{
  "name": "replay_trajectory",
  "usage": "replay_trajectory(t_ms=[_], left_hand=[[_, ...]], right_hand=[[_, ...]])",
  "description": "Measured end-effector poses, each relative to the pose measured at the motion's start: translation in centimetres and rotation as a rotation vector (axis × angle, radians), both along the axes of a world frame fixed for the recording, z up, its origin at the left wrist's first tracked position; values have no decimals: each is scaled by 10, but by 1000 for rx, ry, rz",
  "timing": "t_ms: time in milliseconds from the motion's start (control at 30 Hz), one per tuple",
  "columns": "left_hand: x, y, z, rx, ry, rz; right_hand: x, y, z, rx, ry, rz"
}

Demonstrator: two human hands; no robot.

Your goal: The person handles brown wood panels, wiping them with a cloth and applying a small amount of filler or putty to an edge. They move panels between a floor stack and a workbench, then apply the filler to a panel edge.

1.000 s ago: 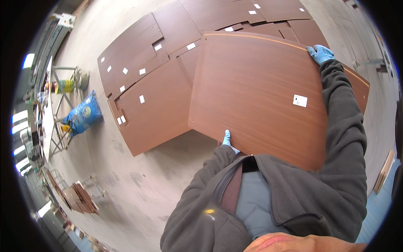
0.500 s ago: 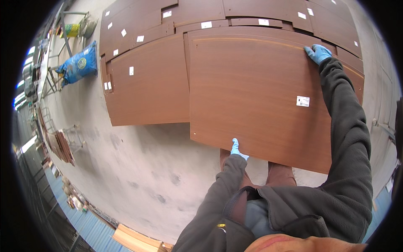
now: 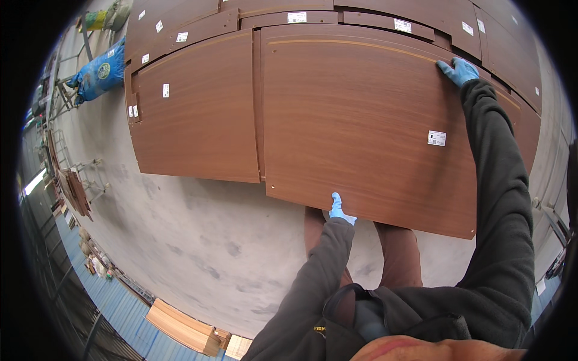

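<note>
brown panel (image 3: 367, 120) lay across the right part of the near edge of the board stack (image 3: 388, 7), its plain face up and its white label (image 3: 436, 138) toward the right. a second earlier it had stood askew to the left board (image 3: 198, 114), its left side overlapping that board at an angle; now it had swung round, and its left side ran nearly parallel to the board's right side, with a narrow dark strip between them. its near edge reached a little farther toward the person than the left board's did. that seemed to make the placing nearly done, with only small squaring left, though whether the panel rested fully on the stack or was partly borne by the hands i could not tell.

the gloved left hand (image 3: 340, 209) was clamped on the panel's near edge, thumb flat on the top face and the other fingers hidden beneath. the gloved right hand (image 3: 460, 71) was at the far edge, toward its right end, thumb apart from the other fingers; their tips were out of sight, so i could not tell whether they were clamped. both hands had kept to these same edges throughout the turn.
</note>
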State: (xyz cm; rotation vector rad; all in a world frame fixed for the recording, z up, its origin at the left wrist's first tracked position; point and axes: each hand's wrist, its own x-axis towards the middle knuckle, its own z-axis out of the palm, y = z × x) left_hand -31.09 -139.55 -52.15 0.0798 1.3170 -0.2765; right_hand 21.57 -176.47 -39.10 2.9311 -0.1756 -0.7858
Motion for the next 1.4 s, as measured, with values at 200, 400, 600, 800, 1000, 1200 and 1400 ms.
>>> replay_trajectory(t_ms=[200, 400, 600, 800, 1000, 1200, 1400], left_hand=[[22, -7, -9, 60, 98, -39], [60, 4, -6, 130, 142, -78], [99, 8, 3, 95, 216, -76], [106, 13, 16, 38, 220, -91], [96, 26, 14, 53, 134, -151], [86, 29, 14, 110, 122, -196], [81, 30, 15, 108, 88, -214]], right_hand=[[22, 8, -54, -53, -98, 96], [33, 25, -87, -69, -197, 145], [12, 73, -89, 278, -448, 363], [-103, 33, -90, 360, -745, 274], [-240, -80, -108, -309, -310, -402], [-300, -93, -178, -223, -266, -547], [-312, -84, -186, -214, -324, -508]])
